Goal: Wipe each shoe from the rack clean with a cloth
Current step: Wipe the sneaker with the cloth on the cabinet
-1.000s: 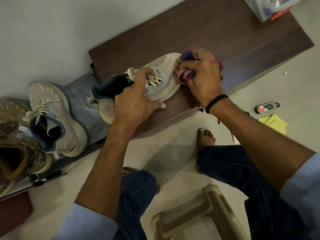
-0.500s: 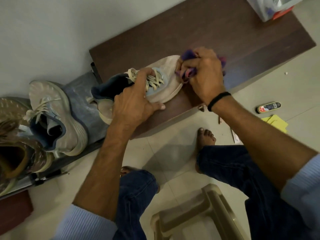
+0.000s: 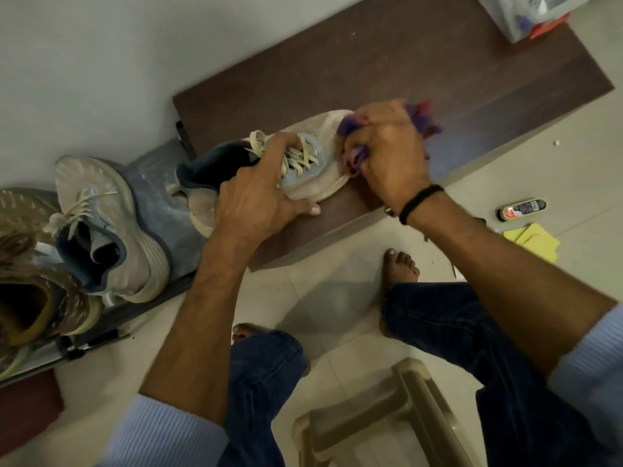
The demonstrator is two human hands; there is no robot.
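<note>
A beige sneaker (image 3: 320, 133) with a blue lining lies on the dark wooden board (image 3: 387, 72). My left hand (image 3: 259, 200) grips it over the laces and the near side. My right hand (image 3: 387, 153) is closed around a purple cloth (image 3: 421, 116) and presses it against the shoe's toe. Its matching sneaker (image 3: 111, 227) stands on the rack (image 3: 161, 183) to the left, and a brown shoe (image 3: 30, 298) sits at the far left edge.
A shoe polish tin (image 3: 522, 208) and yellow cloths (image 3: 536, 241) lie on the tiled floor at right. A clear plastic box (image 3: 526, 15) stands at the board's far end. A beige plastic stool (image 3: 381, 416) is below me, between my knees.
My right hand with the cloth has slid down from the top of the toe toward its near side. My left hand keeps its hold on the sneaker.
</note>
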